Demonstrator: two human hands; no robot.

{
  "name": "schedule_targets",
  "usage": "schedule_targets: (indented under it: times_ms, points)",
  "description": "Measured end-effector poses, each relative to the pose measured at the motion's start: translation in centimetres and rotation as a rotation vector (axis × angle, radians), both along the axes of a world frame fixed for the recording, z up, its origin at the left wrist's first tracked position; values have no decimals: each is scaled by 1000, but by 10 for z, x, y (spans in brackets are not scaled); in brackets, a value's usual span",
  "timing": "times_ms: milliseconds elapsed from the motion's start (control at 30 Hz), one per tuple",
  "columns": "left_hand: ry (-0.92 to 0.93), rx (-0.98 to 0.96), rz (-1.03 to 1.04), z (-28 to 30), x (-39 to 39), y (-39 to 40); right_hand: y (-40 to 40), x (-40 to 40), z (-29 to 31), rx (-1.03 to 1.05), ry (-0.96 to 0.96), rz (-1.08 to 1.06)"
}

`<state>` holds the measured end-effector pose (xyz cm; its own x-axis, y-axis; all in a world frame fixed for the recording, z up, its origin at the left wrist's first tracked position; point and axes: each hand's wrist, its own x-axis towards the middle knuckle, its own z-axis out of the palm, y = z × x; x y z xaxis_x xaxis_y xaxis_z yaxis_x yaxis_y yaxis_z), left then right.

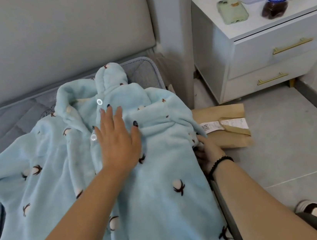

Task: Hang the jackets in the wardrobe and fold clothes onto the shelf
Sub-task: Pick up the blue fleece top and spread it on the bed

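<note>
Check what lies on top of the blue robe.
The left hand rests flat on the robe, fingers spread. The right hand holds its edge; those fingertips are hidden by fabric.

Left hand (119, 140) flat on blue fleece jacket (50, 174), right hand (207, 149) gripping its edge

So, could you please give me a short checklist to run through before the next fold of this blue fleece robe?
1. Robe spread on the bed: ok.
2. Left hand flat on the chest, pinning it: ok.
3. Right hand at the robe's right edge; its grip on the fabric: cannot tell.
4. Buttons all fastened: cannot tell.
5. Right sleeve folded across the chest: ok.
6. Left side flat: not ok, rumpled.
</note>
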<state>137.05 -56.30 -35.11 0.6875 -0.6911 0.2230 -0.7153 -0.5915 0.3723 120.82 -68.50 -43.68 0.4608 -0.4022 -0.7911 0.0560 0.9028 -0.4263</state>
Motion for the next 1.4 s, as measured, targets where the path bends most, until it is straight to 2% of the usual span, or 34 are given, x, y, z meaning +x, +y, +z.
schedule_targets:
  times_ms: [67, 167, 267, 333, 467, 633, 900, 967, 1033, 1133, 1267, 1367, 1400]
  points:
    - [70, 119, -95, -17, -14, -8, -9, -3, 3, -7, -65, -187]
    - [-71, 269, -72, -45, -21, -6, -21, -10, 25, -90, -251, -431]
    - [-88, 246, -37, -49, -20, -6, -34, -19, 64, -251, -532, -632]
    - [-83, 213, -45, -49, -20, -4, -48, -26, 82, -279, -624, -692]
    - [-63, 153, -52, -49, -21, -2, -65, -46, 81, -253, -498, -728]
    - [-72, 137, -53, -49, -19, -2, -78, -77, 82, -219, -439, -942]
    - [-74, 155, -23, -47, -26, -5, -80, -98, 95, -207, -540, -885]
    - [-109, 154, -112, -41, -36, -5, -74, -100, 101, -197, -546, -821]
    - [-150, 98, -329, -28, -56, -7, -65, -98, 110, -179, -570, -742]
    - [-104, -18, -608, -2, -106, -20, -52, -91, 120, -168, -588, -624]
    - [-94, -57, -652, 15, -154, -56, -45, -105, 130, -171, -710, -610]
    - [-124, -34, -634, 16, -163, -78, -47, -125, 130, -231, -695, -626]
    - [-130, -38, -603, 18, -161, -82, -50, -130, 127, -223, -619, -669]
